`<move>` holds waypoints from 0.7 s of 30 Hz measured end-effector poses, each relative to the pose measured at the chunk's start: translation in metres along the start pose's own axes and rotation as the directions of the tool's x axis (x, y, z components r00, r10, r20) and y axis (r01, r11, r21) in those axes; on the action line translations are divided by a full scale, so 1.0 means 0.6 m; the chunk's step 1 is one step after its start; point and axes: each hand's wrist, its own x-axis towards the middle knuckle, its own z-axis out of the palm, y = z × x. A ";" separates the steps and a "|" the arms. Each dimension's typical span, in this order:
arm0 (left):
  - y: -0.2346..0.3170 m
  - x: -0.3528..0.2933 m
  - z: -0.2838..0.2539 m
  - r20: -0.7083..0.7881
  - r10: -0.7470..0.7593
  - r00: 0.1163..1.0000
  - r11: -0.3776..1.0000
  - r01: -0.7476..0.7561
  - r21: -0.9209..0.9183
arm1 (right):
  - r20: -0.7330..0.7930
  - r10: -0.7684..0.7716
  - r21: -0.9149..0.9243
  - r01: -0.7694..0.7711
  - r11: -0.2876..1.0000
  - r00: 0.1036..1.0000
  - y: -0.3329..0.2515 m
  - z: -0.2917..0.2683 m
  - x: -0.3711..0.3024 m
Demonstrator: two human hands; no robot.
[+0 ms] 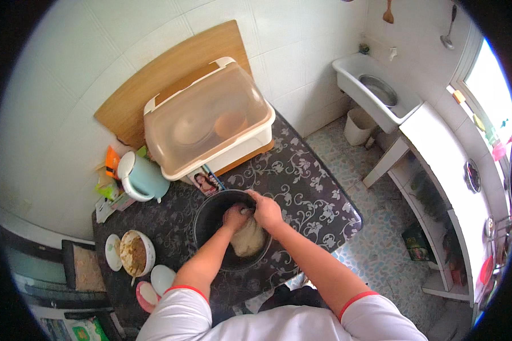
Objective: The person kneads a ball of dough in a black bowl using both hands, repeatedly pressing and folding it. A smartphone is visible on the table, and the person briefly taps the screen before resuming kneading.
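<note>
On the dark, flower-patterned table stands a deep black pot [203, 209] with a lump of pale dough [248, 241] inside. My left hand [236, 217] reaches down into the pot, its fingers curled into the far part of the dough. The fingertips are partly hidden. At the far right of the rim, my right hand [267, 212] is closed around the pot's edge, thumb toward the inside. Both forearms come in over the near side of the pot.
Behind the pot sit a lidded storage box [210, 122] and a light-blue kettle [144, 175]. To the left are a bowl of brownish food [135, 254], a white dish [163, 279] and a pink-rimmed bowl [148, 296]. A sink [347, 67] and white counter [438, 136] lie to the right.
</note>
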 end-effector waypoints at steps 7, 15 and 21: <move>0.094 -0.132 -0.077 0.090 0.220 0.971 0.944 -0.235 0.231 | -0.017 -0.004 -0.005 0.004 1.000 1.000 0.012 0.010 0.005; 0.049 -0.111 0.001 0.122 0.294 0.948 0.884 -0.318 0.343 | 0.018 -0.004 0.111 0.002 0.994 1.000 0.008 0.010 -0.001; 0.038 -0.058 0.005 -0.003 0.301 0.954 0.926 -0.291 0.240 | 0.129 0.094 0.043 -0.100 0.994 0.987 -0.007 -0.009 0.004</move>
